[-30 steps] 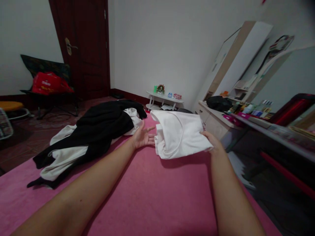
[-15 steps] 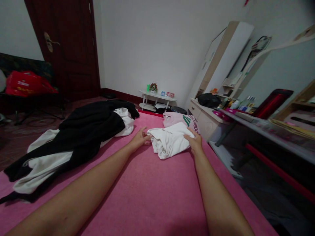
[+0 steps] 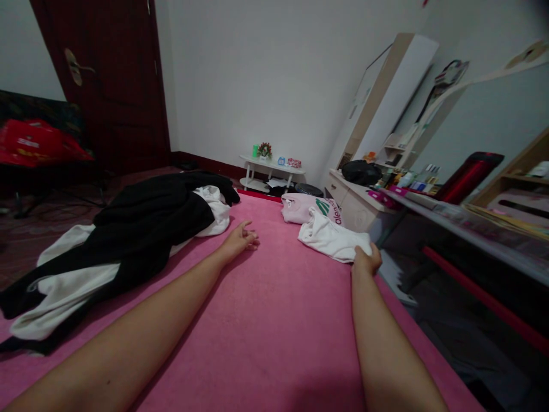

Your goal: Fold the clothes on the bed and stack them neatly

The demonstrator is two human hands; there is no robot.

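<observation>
A pale-pink printed garment (image 3: 298, 208) lies folded at one o'clock, the right hand (image 3: 368, 258) grips a rumpled white cloth garment (image 3: 331, 239), the left hand (image 3: 240, 239) hovers empty, and black-and-white fabric clothes (image 3: 143, 220) lie unfolded at ten.

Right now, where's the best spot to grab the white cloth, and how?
I'd pinch the white cloth by its crumpled left end, coming from the left and near side. That end looks free and slightly raised, the right grip has the other end, and the pink top lies just behind.
</observation>
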